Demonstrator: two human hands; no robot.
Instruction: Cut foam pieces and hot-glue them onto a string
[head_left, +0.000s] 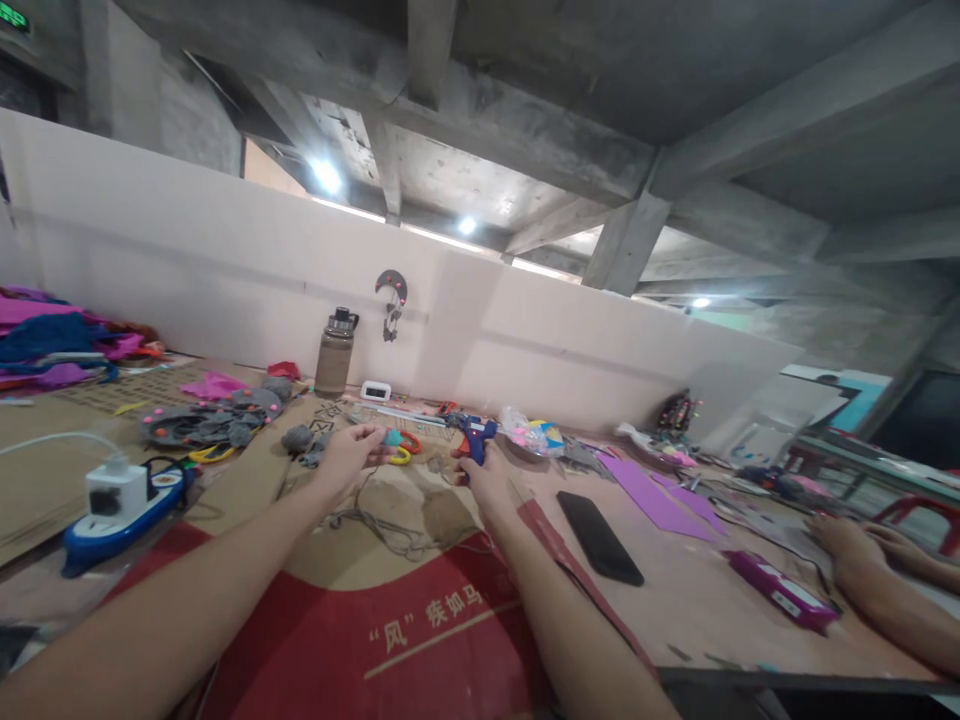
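My left hand (pixel 352 458) pinches a small teal piece (pixel 392 438) at its fingertips; what exactly the piece is I cannot make out. In my right hand (pixel 484 478) is a blue glue gun (pixel 475 438), fingers wrapped round its handle and the nozzle turned left toward the teal piece. Nozzle and piece are apart. Just behind my left fingertips lie scissors (pixel 410 443) with red and yellow handles. A grey ball of yarn or felt (pixel 297 438) rests left of my left hand. Below both hands a thin cord (pixel 397 535) lies in loops on the cardboard (pixel 337 560).
A bottle (pixel 334 355) stands by the white partition (pixel 525 345). On the left are a blue power strip (pixel 124 525) and grey felt pieces (pixel 202 422). A black phone (pixel 600 537), purple sheets (pixel 660 495) and a magenta box (pixel 784 590) lie right. Another person's hands (pixel 847 545) rest far right.
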